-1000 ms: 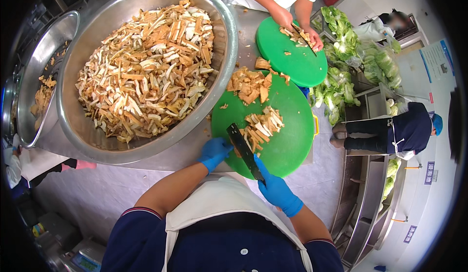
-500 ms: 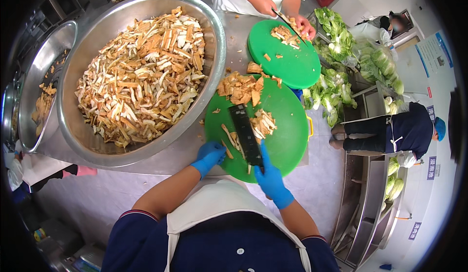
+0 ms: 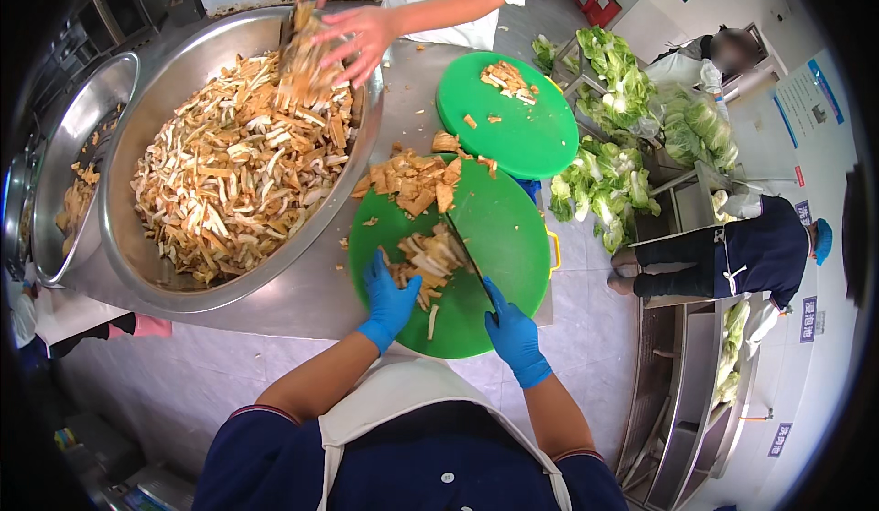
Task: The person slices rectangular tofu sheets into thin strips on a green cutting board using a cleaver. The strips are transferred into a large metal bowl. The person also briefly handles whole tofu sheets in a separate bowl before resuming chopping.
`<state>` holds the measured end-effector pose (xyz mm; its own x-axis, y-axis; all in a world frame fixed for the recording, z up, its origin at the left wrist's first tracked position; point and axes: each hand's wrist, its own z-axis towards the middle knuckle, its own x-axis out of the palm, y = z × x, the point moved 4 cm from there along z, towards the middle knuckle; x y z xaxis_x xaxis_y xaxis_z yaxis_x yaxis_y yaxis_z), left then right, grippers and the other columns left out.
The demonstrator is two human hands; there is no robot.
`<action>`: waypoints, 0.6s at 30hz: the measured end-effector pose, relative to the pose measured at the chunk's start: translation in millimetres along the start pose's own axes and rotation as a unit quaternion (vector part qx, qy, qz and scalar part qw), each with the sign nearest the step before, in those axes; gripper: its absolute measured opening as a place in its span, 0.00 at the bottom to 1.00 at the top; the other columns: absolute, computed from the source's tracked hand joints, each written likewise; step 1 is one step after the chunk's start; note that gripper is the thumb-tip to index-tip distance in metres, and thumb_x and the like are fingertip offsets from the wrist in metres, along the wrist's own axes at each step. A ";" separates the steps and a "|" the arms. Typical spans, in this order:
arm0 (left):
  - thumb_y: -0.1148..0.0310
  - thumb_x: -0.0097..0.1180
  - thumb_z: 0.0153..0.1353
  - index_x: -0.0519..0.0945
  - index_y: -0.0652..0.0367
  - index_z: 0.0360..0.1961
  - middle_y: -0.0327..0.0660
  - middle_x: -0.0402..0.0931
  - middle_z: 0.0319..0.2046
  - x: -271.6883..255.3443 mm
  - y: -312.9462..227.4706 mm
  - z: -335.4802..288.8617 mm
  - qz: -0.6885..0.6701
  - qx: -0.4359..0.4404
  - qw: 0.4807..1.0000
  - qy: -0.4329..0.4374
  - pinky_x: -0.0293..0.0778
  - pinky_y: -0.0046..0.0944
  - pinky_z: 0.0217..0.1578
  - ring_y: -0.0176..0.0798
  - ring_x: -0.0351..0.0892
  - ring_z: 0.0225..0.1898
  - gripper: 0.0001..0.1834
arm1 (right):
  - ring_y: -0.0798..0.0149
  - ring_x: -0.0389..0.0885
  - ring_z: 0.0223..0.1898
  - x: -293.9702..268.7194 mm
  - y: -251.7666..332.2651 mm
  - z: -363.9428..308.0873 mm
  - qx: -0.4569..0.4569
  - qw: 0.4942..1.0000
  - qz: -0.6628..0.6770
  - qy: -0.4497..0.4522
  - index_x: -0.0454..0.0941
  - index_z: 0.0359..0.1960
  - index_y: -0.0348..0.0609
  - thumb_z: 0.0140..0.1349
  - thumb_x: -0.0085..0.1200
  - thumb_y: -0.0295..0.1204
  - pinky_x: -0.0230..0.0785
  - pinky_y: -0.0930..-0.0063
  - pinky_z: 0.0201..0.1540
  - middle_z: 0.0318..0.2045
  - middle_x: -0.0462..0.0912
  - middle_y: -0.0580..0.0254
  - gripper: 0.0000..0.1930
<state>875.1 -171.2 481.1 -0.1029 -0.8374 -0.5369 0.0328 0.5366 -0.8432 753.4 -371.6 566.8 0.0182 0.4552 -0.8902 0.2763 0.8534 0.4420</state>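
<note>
My right hand (image 3: 517, 335), in a blue glove, grips a kitchen knife (image 3: 469, 253), its blade standing edge-down on a green round cutting board (image 3: 508, 264). Left of the blade lies a loose pile of cut strips (image 3: 427, 256), brown-skinned and pale inside, like fried tofu. At that pile's near left side is my left hand (image 3: 389, 298), also gloved, thumb and fingers apart around its edge. Uncut brown pieces (image 3: 412, 181) sit at the board's far left. A large steel basin (image 3: 119, 209) to the left holds a heap of similar strips (image 3: 238, 172).
Across the steel table, a co-worker's hands (image 3: 359, 39) drop strips off a blurred blade into the basin. Their green board (image 3: 549, 140) stands beyond mine. Leafy cabbages (image 3: 604, 181) are piled at right, near a person in a blue cap (image 3: 760, 250). Another basin (image 3: 46, 227) stands far left.
My blade has turned from lying flat to upright beside the strips. My left hand has moved up and opened beside them. The co-worker's hands have gone from their board to the basin.
</note>
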 end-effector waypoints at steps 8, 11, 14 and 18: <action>0.49 0.61 0.50 0.55 0.55 0.65 0.60 0.48 0.62 9.2 -23.3 9.1 0.087 0.074 0.993 -0.025 0.48 0.55 0.61 0.62 0.48 0.63 0.45 | 0.69 0.72 0.16 39.4 -96.7 -15.1 0.267 0.782 0.561 0.045 0.65 0.50 0.46 0.61 0.49 0.27 0.69 0.75 0.17 0.20 0.72 0.64 0.15; 0.47 0.60 0.50 0.61 0.48 0.63 0.58 0.49 0.63 19.2 -34.9 19.8 0.114 0.102 0.988 -0.008 0.49 0.57 0.59 0.61 0.49 0.62 0.41 | 0.70 0.72 0.17 59.0 -77.4 -11.0 0.255 0.769 0.579 0.090 0.63 0.48 0.44 0.62 0.50 0.28 0.69 0.73 0.18 0.20 0.72 0.64 0.14; 0.47 0.62 0.48 0.66 0.47 0.61 0.55 0.53 0.62 32.3 -42.9 25.3 0.136 0.108 0.985 0.018 0.51 0.55 0.59 0.59 0.52 0.61 0.39 | 0.70 0.72 0.17 79.3 -52.0 -1.0 0.235 0.768 0.580 0.137 0.62 0.49 0.44 0.62 0.49 0.28 0.70 0.73 0.18 0.20 0.72 0.63 0.15; 0.48 0.62 0.47 0.66 0.48 0.60 0.51 0.59 0.60 40.9 -55.9 30.8 0.129 0.129 0.983 0.006 0.54 0.54 0.58 0.57 0.56 0.59 0.39 | 0.70 0.71 0.18 78.0 -7.9 13.0 0.207 0.761 0.585 0.189 0.62 0.48 0.43 0.62 0.49 0.28 0.69 0.73 0.20 0.21 0.71 0.63 0.14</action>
<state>899.6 -238.6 505.4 -0.0707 -0.6747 -0.7347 0.3097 0.6853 -0.6591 765.1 -346.2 492.5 0.2274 0.9495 0.2163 0.5637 -0.3094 0.7658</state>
